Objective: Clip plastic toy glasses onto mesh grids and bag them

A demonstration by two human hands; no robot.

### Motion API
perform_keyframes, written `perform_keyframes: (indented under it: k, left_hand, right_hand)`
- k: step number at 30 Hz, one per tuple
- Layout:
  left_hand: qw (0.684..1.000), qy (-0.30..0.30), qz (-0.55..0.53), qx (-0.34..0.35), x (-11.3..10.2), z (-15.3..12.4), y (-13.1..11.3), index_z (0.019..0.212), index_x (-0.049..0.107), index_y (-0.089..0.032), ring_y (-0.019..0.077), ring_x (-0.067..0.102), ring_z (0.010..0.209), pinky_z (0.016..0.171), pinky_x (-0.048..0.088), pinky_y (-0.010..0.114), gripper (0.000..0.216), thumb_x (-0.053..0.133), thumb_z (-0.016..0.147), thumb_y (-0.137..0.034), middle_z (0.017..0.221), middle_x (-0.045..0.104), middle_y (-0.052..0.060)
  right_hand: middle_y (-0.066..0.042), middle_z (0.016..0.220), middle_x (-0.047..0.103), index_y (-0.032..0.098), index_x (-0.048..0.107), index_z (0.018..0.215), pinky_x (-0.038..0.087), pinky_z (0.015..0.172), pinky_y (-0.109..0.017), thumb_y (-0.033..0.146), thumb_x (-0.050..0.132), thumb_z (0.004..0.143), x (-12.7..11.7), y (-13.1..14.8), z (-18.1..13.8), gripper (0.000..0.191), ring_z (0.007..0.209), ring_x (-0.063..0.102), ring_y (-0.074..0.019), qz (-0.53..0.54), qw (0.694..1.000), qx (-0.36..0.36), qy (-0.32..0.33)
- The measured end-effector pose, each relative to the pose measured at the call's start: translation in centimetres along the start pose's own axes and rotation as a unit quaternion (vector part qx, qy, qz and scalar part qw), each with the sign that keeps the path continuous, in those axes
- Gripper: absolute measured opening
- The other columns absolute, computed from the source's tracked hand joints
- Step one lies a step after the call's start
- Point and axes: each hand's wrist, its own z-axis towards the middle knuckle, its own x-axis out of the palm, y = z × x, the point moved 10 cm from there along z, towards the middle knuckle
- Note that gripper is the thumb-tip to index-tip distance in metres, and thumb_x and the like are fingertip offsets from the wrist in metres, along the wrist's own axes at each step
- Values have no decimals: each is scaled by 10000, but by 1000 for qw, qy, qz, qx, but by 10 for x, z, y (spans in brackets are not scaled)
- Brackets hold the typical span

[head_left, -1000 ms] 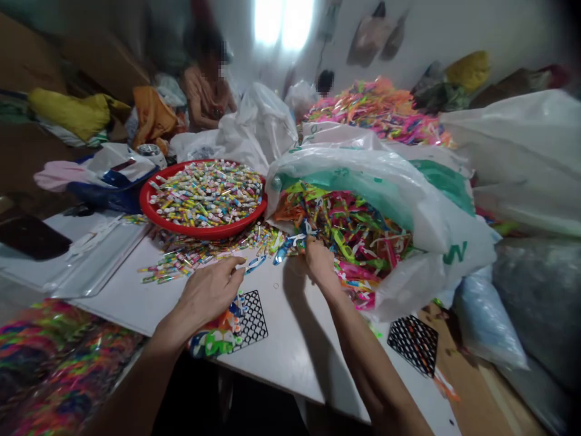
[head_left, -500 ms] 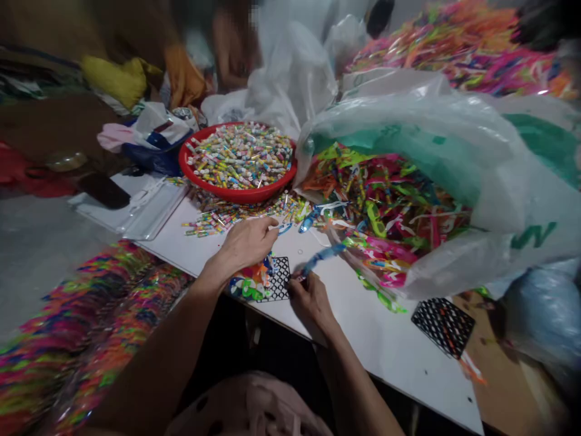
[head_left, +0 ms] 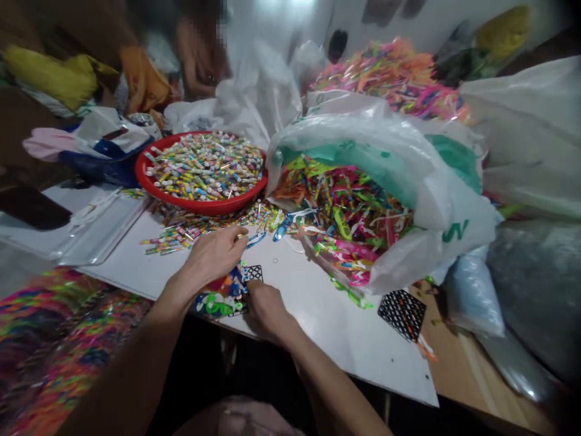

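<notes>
On the white tabletop, a black perforated grid lies near the front edge, its left part covered by colourful plastic strips. My right hand presses its closed fingers against the grid; what they pinch is hidden from above. Just beyond the grid, my left hand is curled with thumb and forefinger together, and a small pale bit shows at the tips. A thin blue-and-white strip is right beside those fingertips. Whether the left hand touches it I cannot tell.
A red basin is heaped with short printed sticks, and more lie spilled before it. Right of it, a white plastic bag gapes open, full of coloured strips. Another black grid lies at the right. Bundled strips are at lower left.
My right hand has moved in over the grid, and the blue strip that stuck out of it no longer shows. The left hand keeps its place beyond the grid. The view has swung right.
</notes>
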Motion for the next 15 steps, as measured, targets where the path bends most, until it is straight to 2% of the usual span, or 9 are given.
perform_keyframes:
  k: [2, 4, 5, 6, 8, 9, 11, 13, 15]
  left_hand:
    - [1000, 1, 1, 12, -1, 0, 0, 1183, 604, -233, 270, 632, 1034, 870, 467, 363, 454, 278, 905, -383, 1138, 682, 55]
    - [1000, -2, -6, 17, -1, 0, 0, 1185, 603, -233, 273, 631, 1034, 864, 468, 370, 459, 272, 904, -383, 1134, 683, 54]
    - [1000, -5, -9, 17, -2, 0, 0, 1186, 603, -231, 277, 628, 1039, 864, 468, 375, 461, 273, 903, -386, 1128, 685, 56]
    - [1000, -8, -11, 13, -2, 0, 0, 1185, 604, -229, 281, 627, 1042, 865, 468, 379, 462, 278, 901, -389, 1119, 688, 58]
    - [1000, -6, -7, 3, -1, 0, 1, 1178, 611, -225, 286, 631, 1031, 861, 469, 385, 457, 290, 896, -388, 1110, 691, 65]
    - [1000, -5, -4, -1, 0, 0, 0, 1174, 615, -227, 289, 634, 1023, 857, 471, 388, 453, 294, 895, -385, 1112, 690, 67]
    - [1000, -2, -4, -2, 1, 0, 0, 1170, 619, -229, 293, 638, 1011, 848, 473, 394, 448, 298, 896, -379, 1113, 689, 71]
    - [1000, -7, -11, 5, 0, 0, -1, 1168, 621, -231, 292, 633, 1024, 860, 469, 393, 440, 302, 899, -374, 1118, 687, 69]
    - [1000, -15, -16, 5, -2, 0, -1, 1163, 624, -224, 286, 626, 1044, 883, 460, 388, 432, 313, 900, -366, 1120, 687, 71]
  right_hand:
    - [-67, 996, 651, 173, 600, 1037, 447, 759, -235, 166, 487, 867, -32, -26, -6, 204, 882, 599, -158, 37, 998, -42, -1]
    - [-108, 1026, 629, 137, 595, 1075, 435, 751, -257, 103, 460, 850, -87, -87, -13, 265, 856, 583, -168, -28, 993, 73, -89]
    - [-130, 1025, 616, 127, 601, 1070, 429, 742, -279, 109, 449, 855, -116, -114, -19, 264, 865, 572, -190, -84, 979, 131, -132]
    - [-151, 1046, 596, 122, 607, 1063, 421, 745, -300, 143, 463, 860, -143, -132, -24, 250, 905, 555, -217, -138, 961, 167, -174]
    - [-168, 1045, 570, 118, 638, 989, 404, 753, -327, 209, 511, 853, -173, -147, -24, 207, 951, 523, -258, -217, 938, 188, -194]
    - [-167, 1034, 564, 118, 648, 955, 395, 758, -335, 222, 523, 849, -177, -144, -19, 194, 956, 511, -265, -241, 935, 177, -191]
    - [-157, 1001, 565, 117, 653, 925, 378, 759, -340, 186, 493, 864, -166, -124, -9, 185, 926, 499, -253, -267, 935, 141, -186]
    - [-146, 1015, 572, 126, 645, 966, 366, 756, -339, 136, 436, 889, -138, -87, -6, 223, 900, 489, -234, -272, 937, 75, -206]
    - [-125, 1045, 586, 151, 637, 1001, 363, 751, -325, 106, 414, 901, -94, -46, -13, 248, 883, 488, -212, -257, 943, -23, -209]
